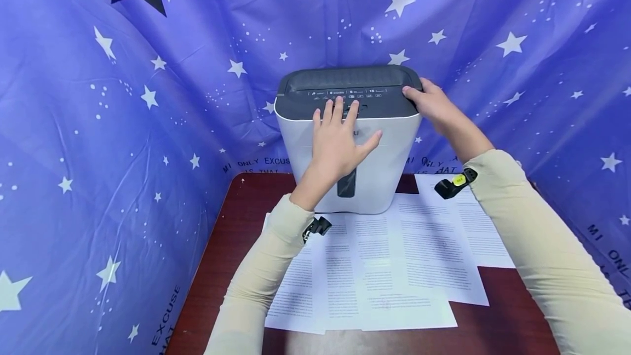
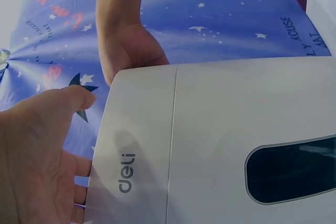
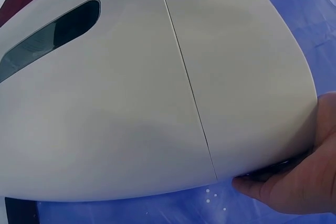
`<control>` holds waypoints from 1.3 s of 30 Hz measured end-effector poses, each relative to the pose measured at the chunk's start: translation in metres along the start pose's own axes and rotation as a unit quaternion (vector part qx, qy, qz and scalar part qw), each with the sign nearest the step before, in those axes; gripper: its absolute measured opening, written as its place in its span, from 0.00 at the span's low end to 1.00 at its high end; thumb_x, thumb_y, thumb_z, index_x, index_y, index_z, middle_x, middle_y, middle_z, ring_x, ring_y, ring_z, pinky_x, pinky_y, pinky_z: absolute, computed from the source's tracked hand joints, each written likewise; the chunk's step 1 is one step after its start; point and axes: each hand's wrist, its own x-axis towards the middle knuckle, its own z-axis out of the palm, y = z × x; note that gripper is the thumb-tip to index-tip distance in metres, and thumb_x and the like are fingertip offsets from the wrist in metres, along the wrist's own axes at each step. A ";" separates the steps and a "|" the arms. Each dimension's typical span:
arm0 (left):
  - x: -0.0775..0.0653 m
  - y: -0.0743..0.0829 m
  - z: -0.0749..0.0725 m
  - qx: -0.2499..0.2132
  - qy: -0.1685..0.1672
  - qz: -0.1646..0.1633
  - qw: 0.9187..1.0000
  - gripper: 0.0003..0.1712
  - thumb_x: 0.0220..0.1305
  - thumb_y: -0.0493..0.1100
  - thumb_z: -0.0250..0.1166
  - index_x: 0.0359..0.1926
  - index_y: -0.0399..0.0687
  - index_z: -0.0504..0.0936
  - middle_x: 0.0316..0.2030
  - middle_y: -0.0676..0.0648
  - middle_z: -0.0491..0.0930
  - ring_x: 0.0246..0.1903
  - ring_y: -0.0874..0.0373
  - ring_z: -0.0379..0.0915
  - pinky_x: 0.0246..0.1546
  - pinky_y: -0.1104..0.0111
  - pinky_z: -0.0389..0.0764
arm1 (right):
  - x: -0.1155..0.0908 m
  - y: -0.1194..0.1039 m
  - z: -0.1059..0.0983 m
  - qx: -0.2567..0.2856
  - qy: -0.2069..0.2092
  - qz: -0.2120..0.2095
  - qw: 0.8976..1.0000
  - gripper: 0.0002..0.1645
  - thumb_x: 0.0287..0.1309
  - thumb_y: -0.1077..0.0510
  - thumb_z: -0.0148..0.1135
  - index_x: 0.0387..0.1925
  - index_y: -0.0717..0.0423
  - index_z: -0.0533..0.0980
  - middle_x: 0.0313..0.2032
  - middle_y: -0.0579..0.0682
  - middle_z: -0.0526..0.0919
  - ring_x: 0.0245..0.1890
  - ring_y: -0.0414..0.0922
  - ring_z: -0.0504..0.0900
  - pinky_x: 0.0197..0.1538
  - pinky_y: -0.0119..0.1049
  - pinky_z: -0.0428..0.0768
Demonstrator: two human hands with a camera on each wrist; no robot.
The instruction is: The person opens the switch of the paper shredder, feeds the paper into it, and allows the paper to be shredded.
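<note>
A white paper shredder [image 1: 379, 169] with a dark top panel [image 1: 350, 78] stands upright at the back of the table. My left hand [image 1: 337, 144] is at its front upper edge, fingers spread and fairly straight, their tips over the printed panel. In the left wrist view its thumb stands away from the casing, near the "deli" lettering [image 2: 126, 173]. My right hand [image 1: 436, 106] grips the upper right corner, thumb on the top; in the right wrist view its fingers [image 3: 252, 187] tuck in at the shredder's side. A dark window [image 1: 346, 185] shows on the front.
Several printed sheets [image 1: 434, 251] lie overlapping on the dark red table [image 1: 222, 267] in front of the shredder, some reaching its base. A blue curtain [image 1: 197, 70] with stars hangs behind and on both sides, close to the shredder's back.
</note>
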 end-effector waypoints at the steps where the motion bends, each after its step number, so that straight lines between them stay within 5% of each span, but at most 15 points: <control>1: 0.000 0.000 0.000 0.000 0.002 0.000 1.000 0.50 0.69 0.78 0.45 0.81 0.57 0.54 0.80 0.42 0.51 0.80 0.45 0.44 0.79 0.47 0.49 | 0.000 0.000 0.000 0.000 0.000 -0.003 1.000 0.41 0.78 0.42 0.40 0.80 0.60 0.48 0.74 0.65 0.61 0.71 0.54 0.66 0.77 0.48 0.63; 39: 0.000 0.003 0.012 -0.001 0.057 -0.005 0.998 0.58 0.62 0.82 0.48 0.79 0.46 0.57 0.79 0.43 0.56 0.79 0.45 0.48 0.78 0.48 0.51 | -0.001 0.008 0.000 0.006 0.008 -0.032 0.999 0.39 0.78 0.43 0.41 0.77 0.62 0.53 0.70 0.65 0.65 0.61 0.45 0.72 0.68 0.40 0.70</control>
